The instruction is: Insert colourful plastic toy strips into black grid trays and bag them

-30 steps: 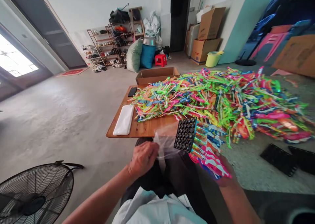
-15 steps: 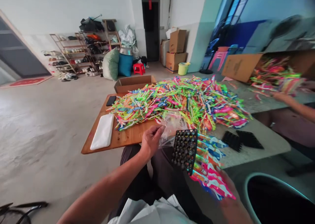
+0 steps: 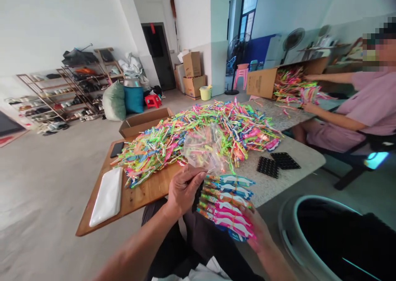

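My left hand (image 3: 185, 187) is closed in a pinch on the edge of a clear plastic bag (image 3: 204, 147), which stands up in front of the pile. My right hand (image 3: 258, 227) is wrapped around the outer ends of a bundle of colourful plastic sticks (image 3: 230, 204), blue, orange and pink with white wavy shapes. At their other ends a black grid tray (image 3: 198, 196) shows only partly, hidden behind my left hand. Just beyond lies a large heap of similar bright sticks (image 3: 198, 128) on the table.
A white packet (image 3: 107, 196) and a dark phone (image 3: 117, 149) lie on the wooden board (image 3: 148, 186). Two black grid trays (image 3: 268, 167) rest on the grey tabletop (image 3: 293, 178). A large bin (image 3: 287, 227) stands at my right. Another person (image 3: 365, 104) handles sticks by a cardboard box (image 3: 261, 83).
The view has turned right. The clear bag now stands raised from my left hand. The bundle has swung, so the tray's grid face no longer shows, and my hands are closer together.
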Motion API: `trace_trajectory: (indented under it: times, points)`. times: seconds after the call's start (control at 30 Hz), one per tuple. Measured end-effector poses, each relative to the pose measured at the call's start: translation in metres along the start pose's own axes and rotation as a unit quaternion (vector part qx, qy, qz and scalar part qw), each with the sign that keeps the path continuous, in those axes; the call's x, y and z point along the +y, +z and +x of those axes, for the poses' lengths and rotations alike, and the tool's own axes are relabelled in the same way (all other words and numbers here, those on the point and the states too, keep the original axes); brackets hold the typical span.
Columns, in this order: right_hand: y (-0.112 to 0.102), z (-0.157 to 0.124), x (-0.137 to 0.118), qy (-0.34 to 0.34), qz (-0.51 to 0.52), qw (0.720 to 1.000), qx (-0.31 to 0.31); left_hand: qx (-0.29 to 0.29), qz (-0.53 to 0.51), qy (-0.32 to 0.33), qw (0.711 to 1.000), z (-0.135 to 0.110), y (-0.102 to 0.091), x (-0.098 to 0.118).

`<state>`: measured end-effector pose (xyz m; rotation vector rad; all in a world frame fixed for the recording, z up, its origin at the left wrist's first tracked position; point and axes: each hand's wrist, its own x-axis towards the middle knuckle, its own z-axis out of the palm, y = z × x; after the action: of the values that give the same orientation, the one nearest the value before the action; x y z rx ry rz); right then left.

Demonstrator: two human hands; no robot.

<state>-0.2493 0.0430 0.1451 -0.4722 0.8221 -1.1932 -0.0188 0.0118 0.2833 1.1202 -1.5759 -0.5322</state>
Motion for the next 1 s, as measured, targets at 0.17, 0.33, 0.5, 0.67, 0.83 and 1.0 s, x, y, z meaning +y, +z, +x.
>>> trace_trajectory:
  times: [0.17,0.33,0.5,0.67,0.83,1.0]
  points:
    - [0.011,0.010,0.002,0.021,0.054,0.997,-0.046,-0.104,0.068,0.096,0.988,-0.012,-0.012,0.001]
    - [0.021,0.023,0.002,0.021,0.085,0.995,-0.043,-0.135,0.192,0.189,0.954,-0.031,-0.036,-0.001]
    - [0.041,0.035,0.001,-0.003,0.113,0.992,-0.055,-0.086,0.282,0.210,0.932,-0.052,-0.040,-0.007]
    - [0.074,0.038,0.003,0.013,0.112,0.988,-0.103,0.107,0.315,0.174,0.927,-0.070,-0.021,-0.036]
    - [0.098,0.037,0.013,0.050,0.098,0.985,-0.130,0.126,0.361,0.122,0.916,-0.076,-0.017,-0.048]
    - [0.099,0.044,0.032,0.021,0.081,0.994,-0.068,0.045,0.280,0.125,0.951,-0.087,-0.012,-0.030]
